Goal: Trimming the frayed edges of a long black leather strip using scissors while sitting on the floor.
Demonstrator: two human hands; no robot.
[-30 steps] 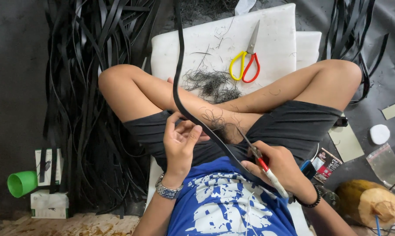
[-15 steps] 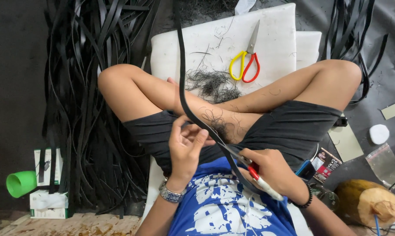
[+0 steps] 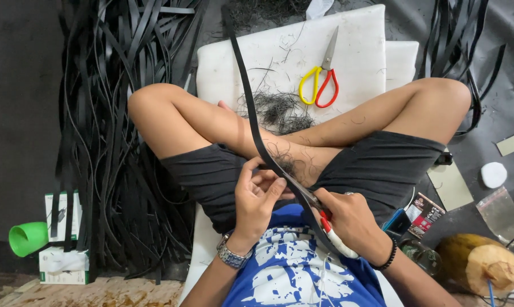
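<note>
Left hand (image 3: 257, 196): slid lower along the black strip (image 3: 251, 113), nearer the right hand.
Right hand (image 3: 351, 224): drew back toward the body with its knife (image 3: 331, 233).

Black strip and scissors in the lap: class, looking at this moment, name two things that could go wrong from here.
1. The right hand works scissors along the black strip just above bare legs, close to the left hand fingers pinching the strip; a slip might nick skin.
2. Fine black trimmings pile up on the white cushion and shins, and could scatter or irritate skin.
</note>
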